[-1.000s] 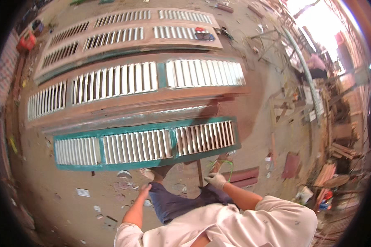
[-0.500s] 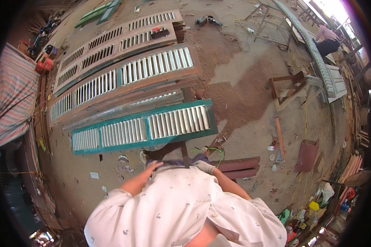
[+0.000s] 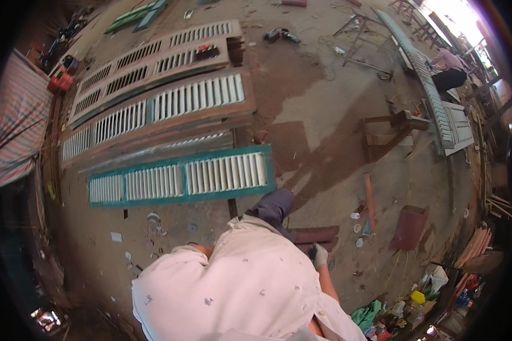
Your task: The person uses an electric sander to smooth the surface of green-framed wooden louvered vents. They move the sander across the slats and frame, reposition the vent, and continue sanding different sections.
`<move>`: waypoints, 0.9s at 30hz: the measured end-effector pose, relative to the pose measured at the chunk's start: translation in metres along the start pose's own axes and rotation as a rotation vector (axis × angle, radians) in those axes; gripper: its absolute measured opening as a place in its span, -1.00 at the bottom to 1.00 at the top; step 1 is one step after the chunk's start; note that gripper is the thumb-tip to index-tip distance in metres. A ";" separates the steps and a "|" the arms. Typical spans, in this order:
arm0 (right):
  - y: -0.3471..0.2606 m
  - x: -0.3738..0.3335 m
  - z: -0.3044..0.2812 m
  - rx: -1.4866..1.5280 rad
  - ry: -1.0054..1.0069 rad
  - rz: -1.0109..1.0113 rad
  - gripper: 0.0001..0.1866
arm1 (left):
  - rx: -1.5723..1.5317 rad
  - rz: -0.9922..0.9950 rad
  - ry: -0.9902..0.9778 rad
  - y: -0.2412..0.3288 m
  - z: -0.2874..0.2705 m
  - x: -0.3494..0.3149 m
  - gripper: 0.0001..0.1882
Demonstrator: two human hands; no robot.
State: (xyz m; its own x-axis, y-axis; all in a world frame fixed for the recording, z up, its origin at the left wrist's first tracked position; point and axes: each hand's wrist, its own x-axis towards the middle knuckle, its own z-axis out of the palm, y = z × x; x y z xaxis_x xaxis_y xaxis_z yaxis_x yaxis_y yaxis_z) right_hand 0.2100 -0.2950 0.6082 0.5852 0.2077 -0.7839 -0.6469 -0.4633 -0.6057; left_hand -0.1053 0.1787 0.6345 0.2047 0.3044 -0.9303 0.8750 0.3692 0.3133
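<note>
My right hand [image 3: 320,256], in a pale glove with dark fingers, hangs low at my right side. It is nearest to the dark red, rolled-looking pieces [image 3: 314,234] on the ground; whether it touches them or holds anything, I cannot make out. My left hand is hidden by my body and shirt, with only a bit of the forearm [image 3: 205,249] showing. Ahead of me lies a louvred shutter panel with a green frame [image 3: 227,196] and pale slats, raised on a support. Neither hand is on it.
More louvred panels in brown frames [image 3: 202,117] lie beyond the green one. A wooden trestle [image 3: 388,136] stands to the right, near a long pale-green panel [image 3: 424,74] where another person [image 3: 451,69] bends. A dark red sheet [image 3: 408,227] and litter [image 3: 418,297] lie at the right.
My body has turned and leaned, and one leg now shows stepping to the right. The right hand has moved from my waist down beside the red pieces. My left hand has dropped out of sight.
</note>
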 end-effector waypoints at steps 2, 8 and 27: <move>0.037 0.011 -0.026 -0.271 0.050 -0.057 -0.77 | 0.023 0.008 -0.016 0.023 0.010 0.013 -0.15; -0.005 -0.045 -0.056 0.142 0.149 0.641 -0.74 | 0.047 0.036 -0.122 0.133 0.058 0.063 -0.16; -0.397 0.296 -0.165 0.315 0.300 -0.240 -0.75 | 0.053 0.477 -0.216 0.700 0.293 0.141 -0.59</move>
State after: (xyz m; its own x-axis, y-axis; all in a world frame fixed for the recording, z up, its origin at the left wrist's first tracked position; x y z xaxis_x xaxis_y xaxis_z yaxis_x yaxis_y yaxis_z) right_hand 0.7206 -0.1924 0.6390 0.8209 -0.0022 -0.5711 -0.5657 -0.1401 -0.8126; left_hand 0.6644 0.2227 0.6667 0.6669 0.2375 -0.7063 0.6821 0.1868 0.7070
